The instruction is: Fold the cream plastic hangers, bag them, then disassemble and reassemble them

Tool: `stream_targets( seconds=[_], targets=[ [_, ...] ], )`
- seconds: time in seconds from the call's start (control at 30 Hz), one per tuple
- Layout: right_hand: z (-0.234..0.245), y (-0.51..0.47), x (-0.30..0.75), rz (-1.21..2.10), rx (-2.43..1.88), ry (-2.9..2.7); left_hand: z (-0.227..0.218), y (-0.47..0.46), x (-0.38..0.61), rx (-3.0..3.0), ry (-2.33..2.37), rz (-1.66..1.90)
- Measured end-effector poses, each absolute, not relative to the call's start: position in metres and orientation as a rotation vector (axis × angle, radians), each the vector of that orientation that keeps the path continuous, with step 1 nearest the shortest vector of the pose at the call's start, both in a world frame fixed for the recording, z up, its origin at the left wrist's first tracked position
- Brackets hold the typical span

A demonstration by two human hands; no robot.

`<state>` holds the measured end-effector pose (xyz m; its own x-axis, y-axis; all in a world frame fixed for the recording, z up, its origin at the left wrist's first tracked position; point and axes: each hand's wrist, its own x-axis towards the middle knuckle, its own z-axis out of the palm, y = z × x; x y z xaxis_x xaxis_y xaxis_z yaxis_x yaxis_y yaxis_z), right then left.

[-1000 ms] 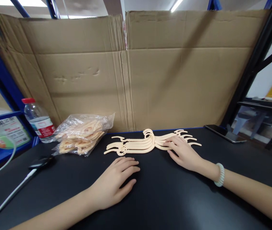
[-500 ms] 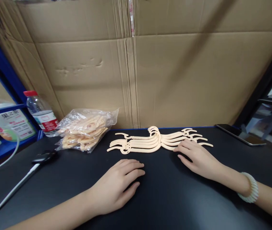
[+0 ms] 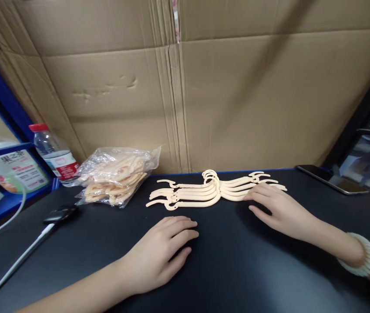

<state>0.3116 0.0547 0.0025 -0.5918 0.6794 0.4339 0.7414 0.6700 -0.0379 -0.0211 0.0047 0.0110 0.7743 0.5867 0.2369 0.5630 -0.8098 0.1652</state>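
Note:
Several cream plastic clothes hangers [image 3: 198,196] lie overlapped in a row on the black tabletop, their hooks bunched at the middle and pointing toward the back. My right hand [image 3: 278,206] is at the right arms of the hangers, with fingers stretched out and its fingertips at the front hanger's edge. It hides part of those arms; whether the fingertips press on them I cannot tell. On the table in front of the row rests my left hand [image 3: 163,254], palm down, fingers loosely extended, apart from the hangers and holding nothing.
A clear plastic bag [image 3: 115,176] of cream pieces sits left of the hangers. Behind it stands a red-capped bottle [image 3: 56,152]. A black device [image 3: 61,214] with a white cable lies at the left, a phone-like slab [image 3: 333,180] at the back right. Cardboard [image 3: 270,95] walls the back.
My right hand has slid a little to the right along the hangers. The hangers' right ends have shifted slightly inward. My left hand stays in place, and the camera view has moved slightly.

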Motion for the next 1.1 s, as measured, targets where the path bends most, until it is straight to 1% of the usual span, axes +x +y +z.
stream_targets(
  seconds=[0.4, 0.6, 1.1],
  targets=[
    [0.006, 0.069, 0.338, -0.166, -1.203, -2.430, 0.009, 0.004, -0.022, 2.851, 0.941, 0.449],
    [0.000, 0.064, 0.333, -0.146, -1.206, -2.495, 0.009, 0.004, -0.022, 2.842, 0.942, 0.445],
    [0.003, 0.060, 0.327, -0.141, -1.183, -2.551, 0.012, 0.004, -0.021, 2.836, 0.948, 0.430]
  ],
)
